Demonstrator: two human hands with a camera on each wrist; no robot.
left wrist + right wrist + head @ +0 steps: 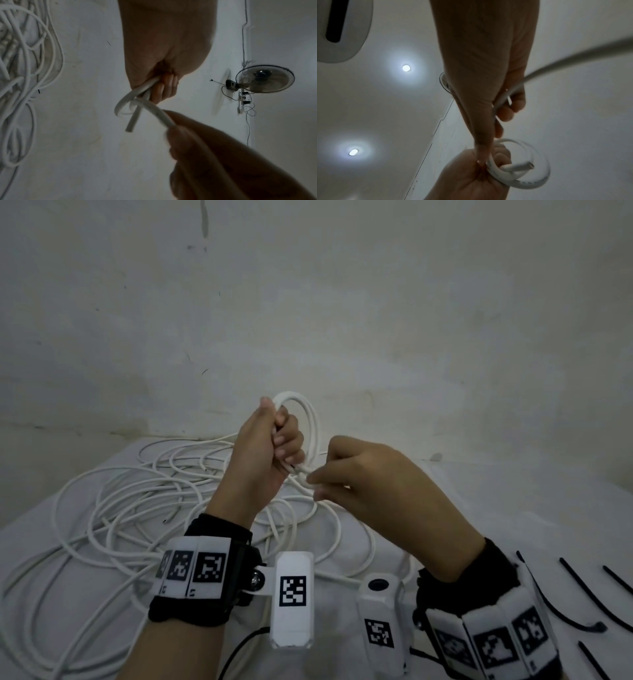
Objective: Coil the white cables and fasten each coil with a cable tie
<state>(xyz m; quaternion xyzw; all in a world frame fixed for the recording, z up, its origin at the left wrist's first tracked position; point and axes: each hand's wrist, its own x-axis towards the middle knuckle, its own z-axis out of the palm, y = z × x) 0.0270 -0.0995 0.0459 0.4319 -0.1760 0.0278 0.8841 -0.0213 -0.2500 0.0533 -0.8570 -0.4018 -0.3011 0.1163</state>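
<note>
My left hand (279, 440) is raised over the table, fist closed round a small coil of white cable (310, 419) that loops above and to the right of it. In the left wrist view the coil (126, 100) leaves the fist with its cut end (129, 129) hanging free. My right hand (320, 479) sits just right of the left, pinching the same cable where it runs into the coil; in the right wrist view the cable (503, 97) passes through its curled fingers. Loose white cable (113, 508) lies tangled on the table. Black cable ties (582, 594) lie at the right.
The table is covered by a white cloth (513, 501) and stands against a stained white wall (342, 302). A black wire (236, 648) runs off the near edge between my wrists. A wall fan (265, 79) shows in the left wrist view.
</note>
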